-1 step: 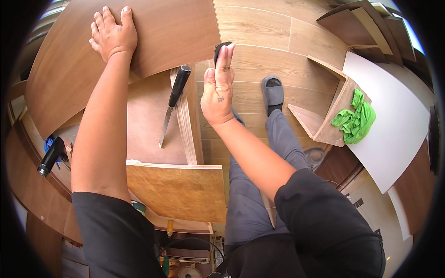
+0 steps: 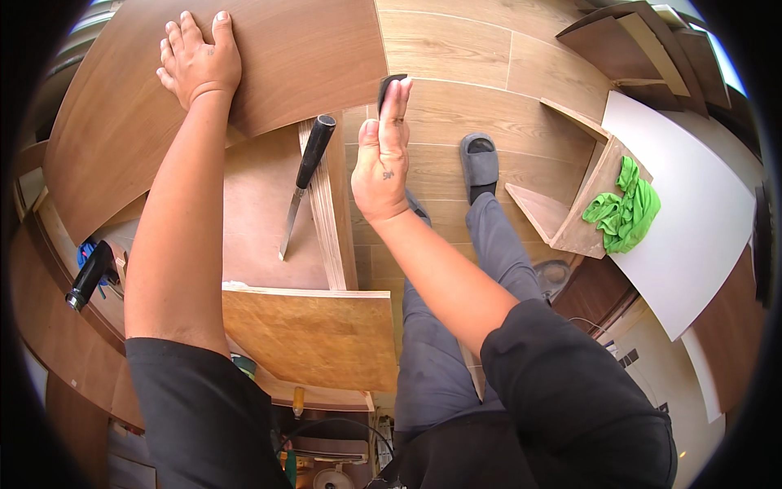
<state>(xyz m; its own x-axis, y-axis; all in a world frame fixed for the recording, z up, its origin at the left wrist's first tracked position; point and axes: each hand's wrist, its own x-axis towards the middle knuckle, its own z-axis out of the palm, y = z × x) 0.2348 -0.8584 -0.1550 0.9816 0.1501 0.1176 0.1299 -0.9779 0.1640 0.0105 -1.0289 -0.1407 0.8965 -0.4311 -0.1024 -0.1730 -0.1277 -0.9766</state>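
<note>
My left hand (image 2: 199,63) lies flat with spread fingers on a large brown wood panel (image 2: 309,57). By the panel's right edge, my right hand (image 2: 384,155) presses a small, dark, folded piece of sandpaper (image 2: 389,85) under its straight fingers. Most of the sandpaper is covered by those fingers. Between my arms, a chisel (image 2: 306,167) with a black handle rests on an open wooden frame (image 2: 326,220), its blade pointing toward me. The brown panel overlaps the far part of this frame.
Nearer me stands a yellowish plywood board (image 2: 314,338). To the right, a green cloth (image 2: 631,208) hangs over a small wooden frame (image 2: 586,196) beside a white panel (image 2: 676,212). Dark boards (image 2: 611,53) lean at the far right. A black-handled tool (image 2: 91,273) is at left.
My right hand and forearm have shifted very slightly, with the sandpaper still at the panel's edge. My left hand, the panel and the chisel stay where they were.
</note>
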